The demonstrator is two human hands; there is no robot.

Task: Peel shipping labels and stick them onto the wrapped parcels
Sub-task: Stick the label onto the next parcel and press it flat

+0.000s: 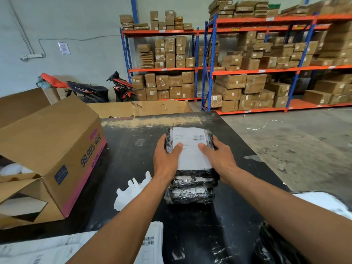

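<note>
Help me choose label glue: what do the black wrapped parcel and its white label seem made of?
The black wrapped parcel: likely glossy plastic film, wrinkled with shiny glints. The white rectangular label: seemingly matte paper, flat, printed with barcodes.

The desk [238,141] in front of me was black and badly scuffed, with a pale worn strip [152,122] along its far edge. At its middle stood a stack of black-wrapped parcels [190,195], the top parcel [209,137] lying flat on the rest. Just left of the stack lay crumpled white backing paper [131,191], and farther back a scrap of clear tape [139,142]. A big cardboard box [57,141] lay on its side at the left. Nearest me lay sheets of printed labels [150,242], and at the near right another black-wrapped bundle [276,244].
</note>
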